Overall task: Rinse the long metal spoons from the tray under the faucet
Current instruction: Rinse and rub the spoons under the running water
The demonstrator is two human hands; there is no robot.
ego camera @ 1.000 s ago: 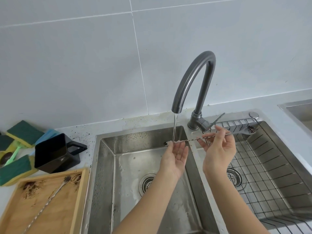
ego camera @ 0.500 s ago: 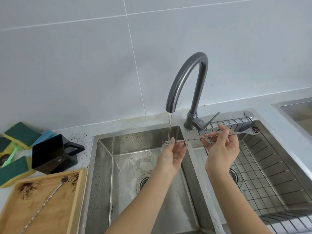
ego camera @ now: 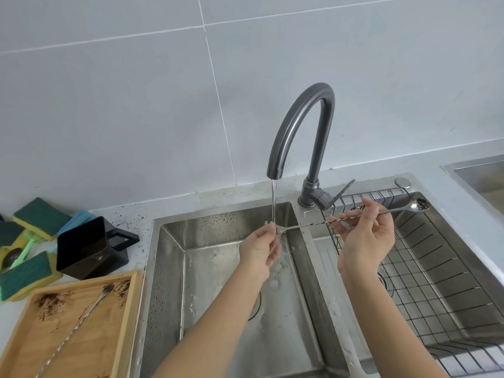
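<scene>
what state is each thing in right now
faucet: running
held spoon: level, fork end under the stream, bowl still dirty
left hand: pinching the fork end
right hand: gripping the handle
tray spoon: dirty, lying on the tray
black cup: tipped on its side

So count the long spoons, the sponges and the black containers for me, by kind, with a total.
Long metal spoons: 2, one held, one on the tray
Sponges: 4 visible
Black container: 1
Total: 7
</scene>
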